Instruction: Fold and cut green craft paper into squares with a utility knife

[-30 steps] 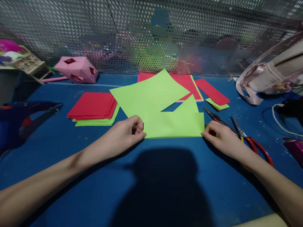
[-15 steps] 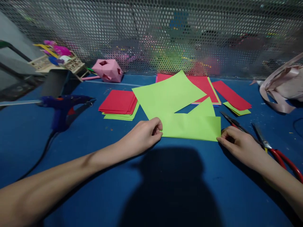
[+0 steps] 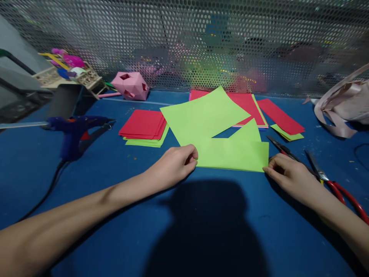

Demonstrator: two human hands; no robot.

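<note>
A folded green paper sheet point(image 3: 230, 154) lies flat on the blue table point(image 3: 121, 204) in front of me. My left hand point(image 3: 174, 166) is curled and pinches the sheet's near left corner. My right hand point(image 3: 288, 176) pinches the near right corner with fingers closed. A larger green sheet point(image 3: 204, 113) lies tilted just behind the folded one, partly under it.
Red-handled scissors point(image 3: 331, 181) lie by my right wrist. Stacks of red and green squares point(image 3: 143, 125) sit at left, red sheets point(image 3: 248, 104) and strips point(image 3: 281, 115) behind. A blue glue gun point(image 3: 75, 129), a pink paper cube point(image 3: 130, 85) and a pale bag point(image 3: 346, 104) stand around; perforated mesh closes the back.
My view has swung left since a second ago, bringing the glue gun into sight. Both hands stay pinched on the folded sheet's near corners; in the last half second almost nothing moved.
</note>
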